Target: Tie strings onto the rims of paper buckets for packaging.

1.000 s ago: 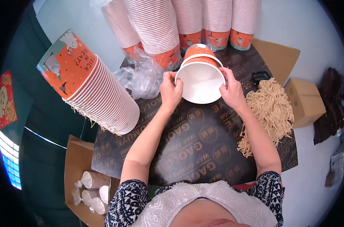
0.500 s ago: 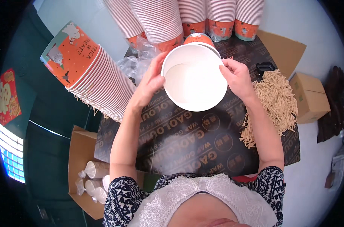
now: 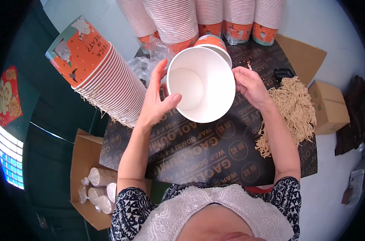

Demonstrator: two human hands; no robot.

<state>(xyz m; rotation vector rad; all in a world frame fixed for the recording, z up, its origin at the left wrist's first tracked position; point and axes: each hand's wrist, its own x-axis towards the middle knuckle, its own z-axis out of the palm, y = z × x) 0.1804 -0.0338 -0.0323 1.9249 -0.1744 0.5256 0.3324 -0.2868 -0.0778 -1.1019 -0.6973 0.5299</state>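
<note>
Left grip (image 3: 155, 105), right grip (image 3: 250, 87), paper tub (image 3: 209, 86) between

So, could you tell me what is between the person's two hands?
In the head view, a white-lined bucket, its inside showing, is between the left hand and the right hand; an orange bucket shows behind it.

Short black-and-white patterned sleeves (image 3: 131, 212) flank a broad white lace collar (image 3: 163, 212).
</note>
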